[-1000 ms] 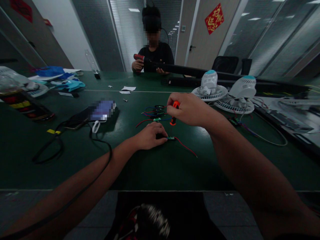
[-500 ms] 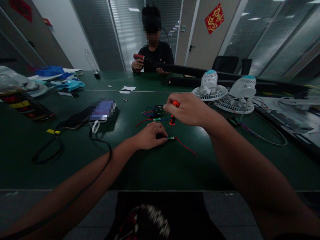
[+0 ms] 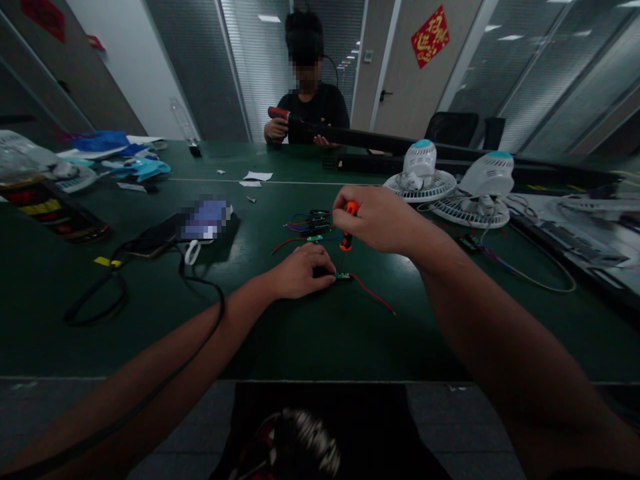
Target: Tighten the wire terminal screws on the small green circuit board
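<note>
On the green table lies a small green circuit board (image 3: 343, 275) with a red wire (image 3: 373, 293) trailing off its right end. My left hand (image 3: 306, 272) pinches the board's left end between thumb and fingers. An orange and black screwdriver (image 3: 346, 239) stands upright over the board, its thin shaft pointing down at it. Closed around the top of its handle is my right hand (image 3: 375, 217). Whether the tip touches the board is too small to tell. Just beyond lie another green board (image 3: 315, 238) and several wired pieces (image 3: 320, 223).
Two white fan heads (image 3: 419, 175) rest at the right, near a wired board (image 3: 470, 241). Left are a phone (image 3: 205, 220), a black cable (image 3: 120, 293) and a dark bottle (image 3: 60, 213). Opposite, a person (image 3: 313, 107) holds a red and black power tool (image 3: 278, 114) against a long black bar (image 3: 360, 137).
My right hand and the screwdriver have barely shifted. My left hand stays on the board, and the wires lie as before.
</note>
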`<state>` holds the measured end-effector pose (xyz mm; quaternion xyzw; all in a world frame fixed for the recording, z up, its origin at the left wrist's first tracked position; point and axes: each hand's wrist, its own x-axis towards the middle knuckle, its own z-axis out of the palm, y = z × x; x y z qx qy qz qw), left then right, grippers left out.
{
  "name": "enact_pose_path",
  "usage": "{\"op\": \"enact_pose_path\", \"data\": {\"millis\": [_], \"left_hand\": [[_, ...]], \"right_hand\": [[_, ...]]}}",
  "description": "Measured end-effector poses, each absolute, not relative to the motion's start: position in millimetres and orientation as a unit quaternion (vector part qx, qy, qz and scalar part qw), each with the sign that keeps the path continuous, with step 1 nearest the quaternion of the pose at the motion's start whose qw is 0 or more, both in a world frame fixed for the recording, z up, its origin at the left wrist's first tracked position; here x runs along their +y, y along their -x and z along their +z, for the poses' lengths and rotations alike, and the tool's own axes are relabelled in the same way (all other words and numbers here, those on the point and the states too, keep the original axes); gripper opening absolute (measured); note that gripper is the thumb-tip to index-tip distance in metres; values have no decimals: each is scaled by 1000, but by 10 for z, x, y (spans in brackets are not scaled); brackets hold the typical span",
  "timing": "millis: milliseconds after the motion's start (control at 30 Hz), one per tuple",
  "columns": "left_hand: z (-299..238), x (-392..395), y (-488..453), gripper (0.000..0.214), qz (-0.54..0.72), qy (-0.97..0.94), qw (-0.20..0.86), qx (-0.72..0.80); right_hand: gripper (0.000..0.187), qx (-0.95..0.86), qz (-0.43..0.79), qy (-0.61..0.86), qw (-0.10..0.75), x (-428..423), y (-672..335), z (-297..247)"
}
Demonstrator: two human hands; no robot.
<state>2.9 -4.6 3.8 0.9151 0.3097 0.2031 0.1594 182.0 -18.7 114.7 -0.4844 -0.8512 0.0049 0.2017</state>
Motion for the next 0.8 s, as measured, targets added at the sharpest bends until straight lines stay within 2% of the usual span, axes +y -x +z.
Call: {"op": "enact_pose_path", "data": {"millis": [467, 533, 700, 800], "left_hand": [[31, -41, -25, 14, 206, -916, 158, 305], [29, -41, -25, 15, 206, -916, 161, 303], [42, -48, -30, 15, 203, -915, 155, 311], [40, -47, -31, 15, 204, -917, 156, 306]], "right_hand": [[18, -849, 37, 480, 216, -209, -1818, 1152], [24, -846, 37, 486, 215, -209, -1812, 1143], [57, -836, 5, 504, 214, -220, -1792, 1130], [50, -837, 3, 505, 212, -219, -1782, 1123]]}}
